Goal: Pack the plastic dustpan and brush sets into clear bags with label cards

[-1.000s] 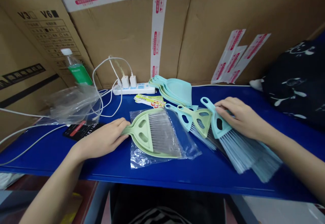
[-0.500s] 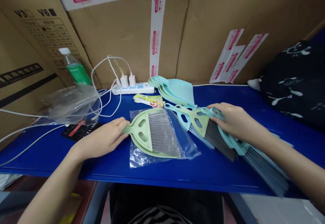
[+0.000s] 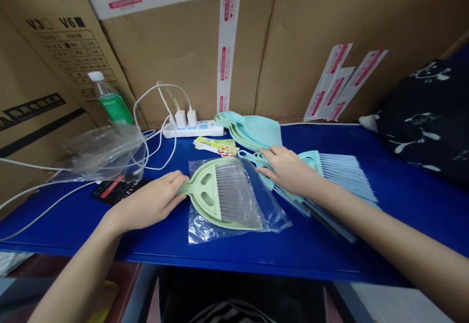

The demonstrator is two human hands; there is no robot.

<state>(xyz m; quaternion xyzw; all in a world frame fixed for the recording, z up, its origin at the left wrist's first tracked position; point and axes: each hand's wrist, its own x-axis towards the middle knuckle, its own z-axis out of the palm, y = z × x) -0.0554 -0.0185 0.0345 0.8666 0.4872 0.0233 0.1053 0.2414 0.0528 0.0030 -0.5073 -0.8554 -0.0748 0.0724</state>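
Observation:
My left hand point(image 3: 164, 193) is closed round the handle of a light green dustpan point(image 3: 208, 218). A green brush point(image 3: 208, 191) with grey bristles lies nested in this dustpan. A clear plastic bag point(image 3: 200, 233) spreads around them; whether they are inside it I cannot tell. My right hand point(image 3: 287, 169) is closed at the handle ends of a row of brushes, gripping a brush whose handle it largely covers. A blue brush point(image 3: 340, 171) points right beyond that hand. Other bristles show below the right forearm. Behind the hand lie stacked blue and green dustpans point(image 3: 262, 130).
A white power strip point(image 3: 205, 128) with chargers and cables stands at the back. Colourful paper labels point(image 3: 216, 145) lie before it. At left are a crumpled plastic bag point(image 3: 106, 149), a phone point(image 3: 115, 190) and a bottle point(image 3: 113, 105). Cardboard point(image 3: 176, 44) walls the back; a black patterned cloth point(image 3: 425, 118) sits right.
My right hand has moved left with the brush, onto the handles of the other brushes. The blue brush behind it has come into view. My left hand and the green dustpan stay put.

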